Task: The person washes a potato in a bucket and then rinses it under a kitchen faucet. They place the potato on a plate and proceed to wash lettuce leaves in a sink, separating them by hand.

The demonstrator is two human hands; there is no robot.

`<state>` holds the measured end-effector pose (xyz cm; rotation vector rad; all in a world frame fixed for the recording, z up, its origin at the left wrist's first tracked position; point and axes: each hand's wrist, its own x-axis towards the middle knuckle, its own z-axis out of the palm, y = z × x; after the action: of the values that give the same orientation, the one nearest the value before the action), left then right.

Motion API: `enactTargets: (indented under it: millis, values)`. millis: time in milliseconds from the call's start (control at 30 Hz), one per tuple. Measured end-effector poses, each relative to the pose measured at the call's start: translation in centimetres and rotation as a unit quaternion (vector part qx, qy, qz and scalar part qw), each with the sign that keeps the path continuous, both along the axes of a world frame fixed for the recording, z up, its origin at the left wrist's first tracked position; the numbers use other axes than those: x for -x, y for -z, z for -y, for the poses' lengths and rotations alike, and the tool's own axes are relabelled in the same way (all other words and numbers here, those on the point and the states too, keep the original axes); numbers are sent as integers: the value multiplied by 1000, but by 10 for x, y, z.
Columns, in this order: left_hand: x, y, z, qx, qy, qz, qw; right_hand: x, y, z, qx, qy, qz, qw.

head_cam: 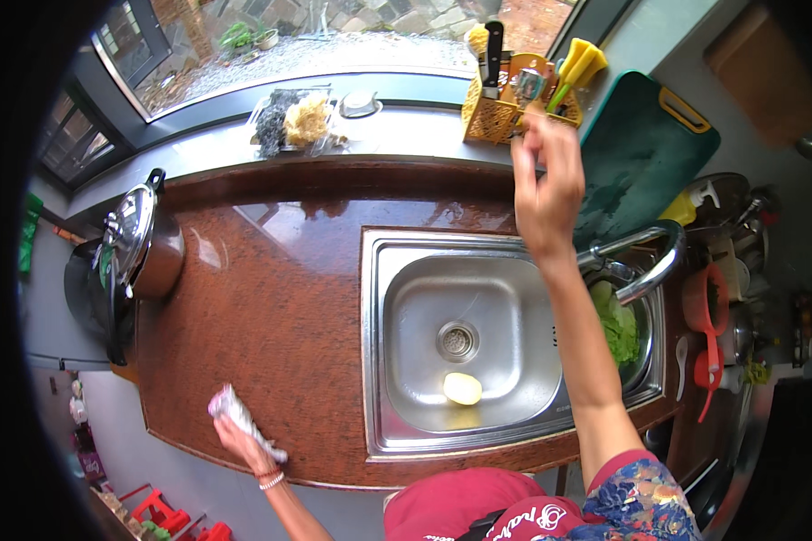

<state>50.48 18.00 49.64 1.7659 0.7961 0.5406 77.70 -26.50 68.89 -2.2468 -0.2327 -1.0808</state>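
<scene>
My left hand (pixel 239 443) grips a crumpled white and pink cloth (pixel 237 412) on the reddish-brown countertop (pixel 264 324), near its front edge. My right hand (pixel 550 182) is stretched over the back of the sink, its fingertips at a yellow utensil caddy (pixel 484 118) on the windowsill. A metal utensil (pixel 530 82) shows just beyond those fingertips; blur hides whether I hold it. In the caddy stands a black-handled knife (pixel 493 54), with yellow-handled tools (pixel 577 64) at its right. A pale yellow, peeled potato-like piece (pixel 463 389) lies in the steel sink (pixel 419 318), in front of the drain.
A green cutting board (pixel 649 149) leans right of the caddy. The curved faucet (pixel 656 270) overhangs a bowl of leafy greens (pixel 616 328). A lidded pot (pixel 152 250) stands at the left, scouring pads (pixel 304 120) on the sill, and red strainers (pixel 706 297) at the right.
</scene>
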Motion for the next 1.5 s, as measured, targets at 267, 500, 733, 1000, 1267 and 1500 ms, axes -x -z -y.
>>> enactTargets:
  millis: [267,500,733,1000,1267,1500]
  values:
    - [-252,-12,91,91,135,183,970,188,94,24,-95,-20,-317,943]
    - [-357,61,240,-548,154,21,822,256,131,45,-129,-9,-422,897]
    - [-324,46,392,-383,348,96,850,245,146,55,-181,7,-437,881]
    - [-302,33,471,-368,400,122,831,246,150,69,-173,23,-435,883]
    - [-302,36,413,-449,485,167,731,269,141,80,-169,41,-423,889]
    - [-275,23,291,-468,455,70,754,280,126,87,-184,43,-386,903]
